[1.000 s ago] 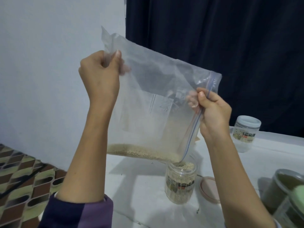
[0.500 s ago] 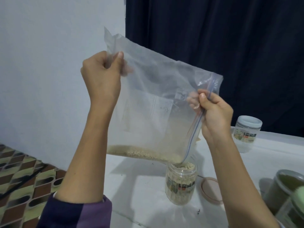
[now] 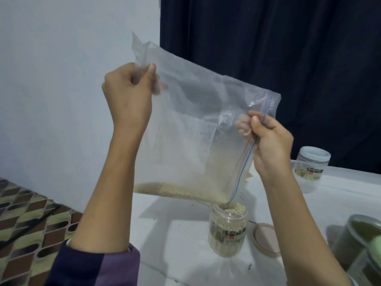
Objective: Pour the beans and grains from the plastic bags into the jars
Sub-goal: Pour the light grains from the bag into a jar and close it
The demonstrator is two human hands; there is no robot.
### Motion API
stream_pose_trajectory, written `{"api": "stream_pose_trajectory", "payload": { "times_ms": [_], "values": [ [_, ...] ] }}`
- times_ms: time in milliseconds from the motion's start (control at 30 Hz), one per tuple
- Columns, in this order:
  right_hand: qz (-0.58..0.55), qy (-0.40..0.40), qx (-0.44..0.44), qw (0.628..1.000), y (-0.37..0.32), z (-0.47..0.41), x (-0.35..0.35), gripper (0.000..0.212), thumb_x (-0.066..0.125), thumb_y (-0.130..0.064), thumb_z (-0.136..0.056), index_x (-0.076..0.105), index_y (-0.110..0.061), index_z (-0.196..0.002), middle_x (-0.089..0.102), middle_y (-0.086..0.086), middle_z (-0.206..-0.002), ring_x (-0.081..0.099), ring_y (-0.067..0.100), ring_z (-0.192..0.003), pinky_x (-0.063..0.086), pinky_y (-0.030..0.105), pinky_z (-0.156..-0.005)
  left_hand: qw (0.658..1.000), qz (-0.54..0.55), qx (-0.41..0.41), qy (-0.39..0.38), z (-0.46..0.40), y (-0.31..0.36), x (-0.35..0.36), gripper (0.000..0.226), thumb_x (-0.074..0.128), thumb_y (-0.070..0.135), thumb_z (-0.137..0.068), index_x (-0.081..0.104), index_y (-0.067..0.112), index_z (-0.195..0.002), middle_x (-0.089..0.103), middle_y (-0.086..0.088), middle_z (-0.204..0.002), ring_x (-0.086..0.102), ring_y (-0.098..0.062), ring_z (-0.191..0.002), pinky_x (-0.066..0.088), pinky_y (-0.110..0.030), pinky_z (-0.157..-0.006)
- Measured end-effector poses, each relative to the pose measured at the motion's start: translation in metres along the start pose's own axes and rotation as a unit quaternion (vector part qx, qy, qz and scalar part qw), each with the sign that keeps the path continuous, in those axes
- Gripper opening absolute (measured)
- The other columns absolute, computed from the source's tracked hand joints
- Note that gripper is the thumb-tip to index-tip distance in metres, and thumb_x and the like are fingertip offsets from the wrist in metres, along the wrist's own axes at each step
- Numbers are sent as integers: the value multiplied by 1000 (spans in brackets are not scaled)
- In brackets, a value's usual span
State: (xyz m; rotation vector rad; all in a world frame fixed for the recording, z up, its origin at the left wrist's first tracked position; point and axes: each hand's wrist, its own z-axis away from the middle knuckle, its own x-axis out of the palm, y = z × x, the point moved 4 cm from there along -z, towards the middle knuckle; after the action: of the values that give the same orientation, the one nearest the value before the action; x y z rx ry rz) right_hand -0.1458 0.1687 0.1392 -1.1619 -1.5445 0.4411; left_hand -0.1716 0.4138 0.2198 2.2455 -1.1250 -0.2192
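Pale grains ran from a tilted zip bag [image 3: 198,129] into an almost brimful jar [image 3: 227,230].
The left hand [image 3: 127,91] pinched the bag's raised corner, and the right hand's [image 3: 270,143] fingers gripped its zip edge. A band of grain remained inside. On the surface, a loose lid [image 3: 266,239] lay beside the jar, a capped jar [image 3: 311,168] behind.

Clear zip bag [image 3: 198,129] tilted, pale grains at corner over brimming jar [image 3: 227,230]

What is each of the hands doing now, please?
Left hand: closed, pinching the upper corner of the plastic bag.
Right hand: closed, gripping the bag's zip edge above the jar.
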Motion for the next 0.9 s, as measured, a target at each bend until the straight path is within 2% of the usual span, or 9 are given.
{"api": "stream_pose_trajectory", "payload": {
  "times_ms": [100,167,300,400,467,600,733,833,900],
  "values": [
    [25,-34,12,999,6,5,4,15,53,0,-95,66,-7,-92,73,3,-78,71,14,-71,54,20,-68,1000,-1,-6,7,3,1,-1,37,60,27,-88,65,-7,-74,70,-14,-72,66,-24,-71,49,-22,-74],
    [11,-6,2,1000,1,2,1,16,53,1,-95,66,-6,-92,73,3,-76,70,13,-68,54,20,-67,1000,6,-11,4,4,2,-2,30,59,24,-89,67,-1,-74,71,-9,-72,67,-16,-70,49,-16,-74],
    [29,-32,6,999,4,6,6,15,53,0,-95,66,-6,-92,72,3,-78,70,12,-69,56,22,-70,1000,13,-9,5,3,3,-2,29,60,26,-88,67,2,-73,71,-11,-72,67,-28,-75,50,-21,-75],
    [21,-22,3,1000,2,5,6,15,53,1,-95,66,-6,-92,72,2,-76,69,13,-68,57,24,-73,1000,14,-10,13,5,6,-4,27,60,23,-89,67,2,-73,71,-3,-70,68,-22,-72,49,-15,-74],
    [1,7,-13,1000,-3,1,3,15,53,1,-95,66,-6,-92,72,1,-74,68,12,-67,56,22,-70,1000,18,-7,11,7,7,-5,27,59,22,-90,67,2,-74,71,-1,-70,68,-20,-70,50,-16,-74],
    [42,-55,2,998,5,8,12,15,54,0,-94,67,-7,-93,73,2,-76,69,12,-70,57,23,-73,999,13,-18,27,7,1,-9,29,60,26,-88,68,2,-72,70,-12,-72,66,-31,-74,51,-26,-76],
    [6,-5,-12,1000,-3,1,7,15,52,1,-95,66,-5,-94,72,0,-72,68,12,-67,55,21,-70,999,29,-22,18,8,3,-9,25,60,24,-88,67,8,-71,70,-6,-70,68,-25,-70,54,-26,-75],
    [48,-65,1,997,7,11,15,15,53,0,-94,66,-6,-93,72,0,-73,69,11,-68,56,21,-70,999,22,-22,3,11,5,-6,26,60,24,-89,66,6,-71,70,-5,-70,68,-25,-71,54,-29,-76],
    [39,-55,0,998,5,10,12,15,53,1,-95,66,-6,-93,72,0,-73,68,11,-67,54,19,-66,999,24,-27,-5,11,5,-8,25,60,24,-89,63,13,-67,71,-1,-69,68,-23,-68,55,-33,-78]
  ]
}}
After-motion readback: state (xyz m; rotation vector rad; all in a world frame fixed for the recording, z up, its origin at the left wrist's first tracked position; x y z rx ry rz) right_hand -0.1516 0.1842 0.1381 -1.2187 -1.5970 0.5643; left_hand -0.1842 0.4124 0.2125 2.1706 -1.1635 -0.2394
